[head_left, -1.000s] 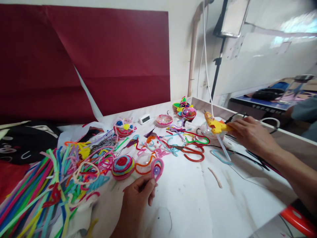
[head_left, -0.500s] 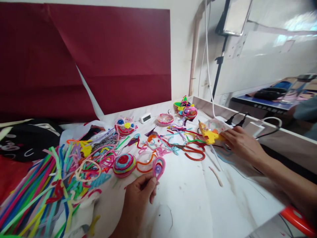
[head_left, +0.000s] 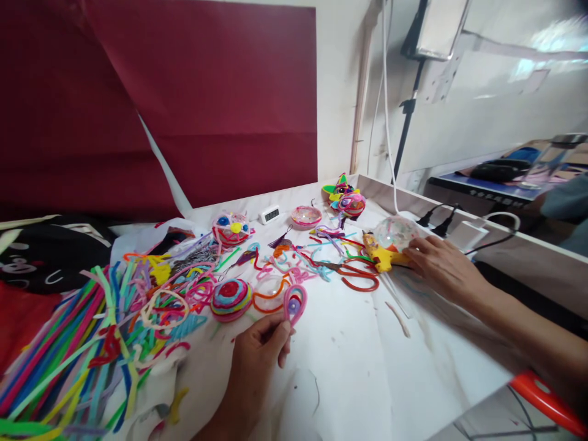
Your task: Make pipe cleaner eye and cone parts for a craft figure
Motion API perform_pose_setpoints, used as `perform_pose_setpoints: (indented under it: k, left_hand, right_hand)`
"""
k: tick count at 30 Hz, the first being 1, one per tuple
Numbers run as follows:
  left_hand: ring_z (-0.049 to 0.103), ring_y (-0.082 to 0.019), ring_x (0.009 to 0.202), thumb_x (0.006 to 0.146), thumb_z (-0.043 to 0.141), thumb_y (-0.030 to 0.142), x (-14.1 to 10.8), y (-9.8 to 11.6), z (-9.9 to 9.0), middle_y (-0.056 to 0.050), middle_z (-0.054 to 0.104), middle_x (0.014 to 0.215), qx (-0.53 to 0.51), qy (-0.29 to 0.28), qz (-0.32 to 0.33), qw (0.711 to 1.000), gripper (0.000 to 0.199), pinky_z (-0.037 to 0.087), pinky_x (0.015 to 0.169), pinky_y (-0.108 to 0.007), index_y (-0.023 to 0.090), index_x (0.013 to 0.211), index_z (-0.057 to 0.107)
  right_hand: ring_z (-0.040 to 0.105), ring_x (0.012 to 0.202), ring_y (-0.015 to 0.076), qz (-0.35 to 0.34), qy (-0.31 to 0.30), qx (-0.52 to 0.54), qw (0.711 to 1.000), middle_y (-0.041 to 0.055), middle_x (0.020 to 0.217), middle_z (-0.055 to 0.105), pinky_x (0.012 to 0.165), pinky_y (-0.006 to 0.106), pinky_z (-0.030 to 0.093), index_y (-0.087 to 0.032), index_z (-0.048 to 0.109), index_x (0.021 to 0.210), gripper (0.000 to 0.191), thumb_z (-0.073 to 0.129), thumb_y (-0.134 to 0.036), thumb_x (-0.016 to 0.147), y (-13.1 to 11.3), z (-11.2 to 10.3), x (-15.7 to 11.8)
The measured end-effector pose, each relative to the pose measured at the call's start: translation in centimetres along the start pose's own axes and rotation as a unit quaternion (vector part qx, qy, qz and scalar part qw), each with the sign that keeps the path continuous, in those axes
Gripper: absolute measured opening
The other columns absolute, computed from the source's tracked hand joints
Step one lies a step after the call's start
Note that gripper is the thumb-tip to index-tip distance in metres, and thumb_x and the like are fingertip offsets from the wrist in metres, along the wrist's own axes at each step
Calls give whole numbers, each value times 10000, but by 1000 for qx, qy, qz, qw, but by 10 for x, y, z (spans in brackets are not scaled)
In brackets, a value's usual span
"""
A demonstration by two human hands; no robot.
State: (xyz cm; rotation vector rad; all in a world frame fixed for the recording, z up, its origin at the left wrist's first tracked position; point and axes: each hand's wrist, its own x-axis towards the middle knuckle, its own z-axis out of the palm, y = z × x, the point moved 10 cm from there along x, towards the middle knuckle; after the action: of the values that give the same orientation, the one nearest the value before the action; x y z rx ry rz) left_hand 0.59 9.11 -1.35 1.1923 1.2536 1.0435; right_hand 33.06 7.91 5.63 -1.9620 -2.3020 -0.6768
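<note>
Between thumb and fingers, my left hand pinches a pink pipe-cleaner loop with a purple bead inside it. My right hand is at the yellow glue gun, its fingers closed at the rear end; the nozzle points to the back left. Red-handled scissors lie open just left of the gun. A ball striped in red, blue and yellow sits left of the loop, beside a clear dome with orange trim.
Many coloured pipe cleaners are heaped at the left. Toward the back stand a decorated ball, a white timer, a pink-rimmed bowl and a colourful figure. Plugs and cables line the right edge.
The glue gun in my right hand has shifted slightly left and down, and its nozzle sits lower. My left hand keeps the pink loop in nearly the same place.
</note>
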Motion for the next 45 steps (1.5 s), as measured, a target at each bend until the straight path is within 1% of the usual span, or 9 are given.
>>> perform_pose_setpoints:
  k: [4, 9, 14, 20, 28, 34, 38, 43, 45]
  left_hand:
    - [397, -63, 398, 695, 655, 334, 2, -3, 1, 32, 529, 472, 5, -17, -5, 1000, 236, 311, 413, -191, 112, 775, 676]
    - [406, -68, 408, 689, 658, 315, 2, -3, -1, 32, 534, 480, -7, -11, 2, 1000, 228, 310, 407, -191, 112, 790, 668]
    - [399, -63, 414, 718, 631, 287, 2, 2, 0, 41, 520, 484, -5, -14, 13, 1000, 181, 310, 413, -188, 117, 773, 659]
    - [399, -58, 424, 733, 610, 254, 0, 7, 2, 41, 503, 490, -9, -25, 19, 999, 145, 305, 424, -189, 121, 680, 634]
    - [384, -48, 414, 736, 609, 248, 1, 1, 2, 45, 507, 494, -28, -23, 5, 999, 145, 291, 428, -187, 121, 669, 619]
    - [394, -57, 424, 715, 617, 246, 2, 1, 3, 41, 507, 500, -32, -25, -1, 999, 135, 288, 428, -197, 125, 657, 622]
    - [392, -56, 428, 719, 605, 235, 1, 1, 3, 41, 507, 503, -28, -23, 2, 999, 135, 287, 430, -199, 131, 634, 617]
    - [399, -54, 437, 742, 587, 223, 1, 0, 3, 40, 510, 508, -27, -29, 10, 999, 126, 304, 449, -197, 128, 670, 628]
    - [400, -54, 438, 741, 588, 224, 1, -1, 4, 36, 516, 514, -26, -30, 7, 999, 127, 303, 447, -197, 125, 672, 627]
  right_hand:
    - [543, 861, 212, -29, -5, 61, 998, 96, 914, 623, 763, 300, 404, -166, 643, 921, 246, 402, -140, 880, -31, -13, 12]
    - [598, 868, 207, -73, -84, 59, 992, 106, 942, 650, 761, 294, 426, -146, 628, 970, 226, 416, -153, 893, -83, 6, 36]
    - [633, 830, 268, -81, -116, 10, 990, 134, 845, 681, 712, 351, 424, -107, 614, 998, 243, 409, -88, 869, -106, 21, 54]
    - [645, 782, 283, -83, -121, -17, 989, 162, 840, 681, 686, 365, 407, -79, 558, 1039, 250, 361, -109, 888, -114, 24, 59]
    - [614, 835, 306, -86, -106, -16, 990, 165, 876, 658, 704, 368, 383, -94, 518, 1028, 243, 339, -112, 866, -122, 9, 55]
    - [602, 656, 209, 11, -99, 143, 985, 111, 880, 646, 530, 273, 346, -149, 433, 1054, 290, 473, -207, 773, -96, -4, 50]
    - [520, 537, 144, 62, -90, 371, 922, 0, 676, 574, 497, 252, 361, -208, 387, 991, 289, 530, -247, 743, -70, -12, 40]
    - [442, 500, 88, 107, -146, 662, 727, -36, 751, 511, 409, 200, 366, -265, 359, 957, 414, 670, -333, 693, -71, -15, 19]
    - [389, 448, 59, 109, -195, 692, 686, -52, 734, 478, 360, 172, 321, -287, 379, 1027, 496, 717, -352, 669, -80, -11, 7]
